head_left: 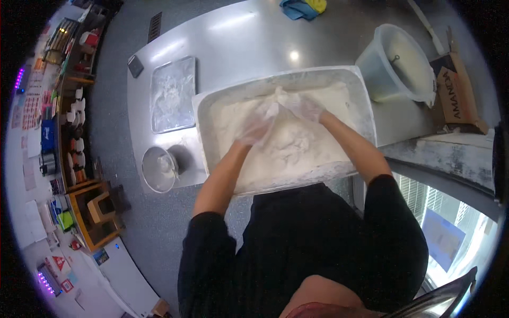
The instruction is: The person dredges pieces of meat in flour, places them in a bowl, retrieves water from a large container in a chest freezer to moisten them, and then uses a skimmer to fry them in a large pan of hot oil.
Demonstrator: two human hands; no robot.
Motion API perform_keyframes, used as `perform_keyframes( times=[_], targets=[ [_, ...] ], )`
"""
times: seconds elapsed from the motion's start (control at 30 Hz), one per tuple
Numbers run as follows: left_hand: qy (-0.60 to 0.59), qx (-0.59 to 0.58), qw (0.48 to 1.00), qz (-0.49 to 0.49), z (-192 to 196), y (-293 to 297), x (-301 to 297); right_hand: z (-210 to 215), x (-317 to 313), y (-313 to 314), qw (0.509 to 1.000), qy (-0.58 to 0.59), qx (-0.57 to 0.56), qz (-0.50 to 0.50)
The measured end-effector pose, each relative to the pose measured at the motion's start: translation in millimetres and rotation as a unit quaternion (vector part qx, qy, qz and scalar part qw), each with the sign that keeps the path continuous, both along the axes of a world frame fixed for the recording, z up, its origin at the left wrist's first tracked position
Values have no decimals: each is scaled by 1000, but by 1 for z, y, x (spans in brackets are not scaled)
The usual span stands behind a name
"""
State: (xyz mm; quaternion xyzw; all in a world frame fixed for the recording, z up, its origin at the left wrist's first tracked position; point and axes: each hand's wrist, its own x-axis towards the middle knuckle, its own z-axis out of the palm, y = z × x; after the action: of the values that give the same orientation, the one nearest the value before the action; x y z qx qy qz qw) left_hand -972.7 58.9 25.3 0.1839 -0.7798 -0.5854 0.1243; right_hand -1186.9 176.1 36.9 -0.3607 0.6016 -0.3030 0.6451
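Note:
A large rectangular tub (199, 127) full of white, flour-like powder (318, 159) sits at the table's near edge. Both my hands are over its far half, in clear, powder-dusted gloves. My left hand (260, 124) and my right hand (307, 107) come together at the fingertips, closed around a powder-coated lump (281, 96). The coating and the gloves hide what the lump is. Just nearer to me, another powdery lump (294, 142) lies heaped on the powder.
Left of the tub are a powder-dusted metal tray (174, 95) and a round metal bowl (158, 170). A translucent bucket (371, 66) with pale contents and a cardboard box (460, 98) stand right. Blue and yellow cloths (301, 9) lie at the far edge.

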Motion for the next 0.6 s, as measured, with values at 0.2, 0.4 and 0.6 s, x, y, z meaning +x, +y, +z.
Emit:
perform_keyframes(
  times=[0.2,0.4,0.6],
  targets=[
    [8,-175,969,-175,91,47,1,56,36,35,930,308,-71,185],
    [-379,-531,716,-248,59,-42,16,94,15,16,845,460,-96,257],
    [-420,-464,757,-187,97,3,47,20,-30,107,828,553,-80,50]
  ],
)
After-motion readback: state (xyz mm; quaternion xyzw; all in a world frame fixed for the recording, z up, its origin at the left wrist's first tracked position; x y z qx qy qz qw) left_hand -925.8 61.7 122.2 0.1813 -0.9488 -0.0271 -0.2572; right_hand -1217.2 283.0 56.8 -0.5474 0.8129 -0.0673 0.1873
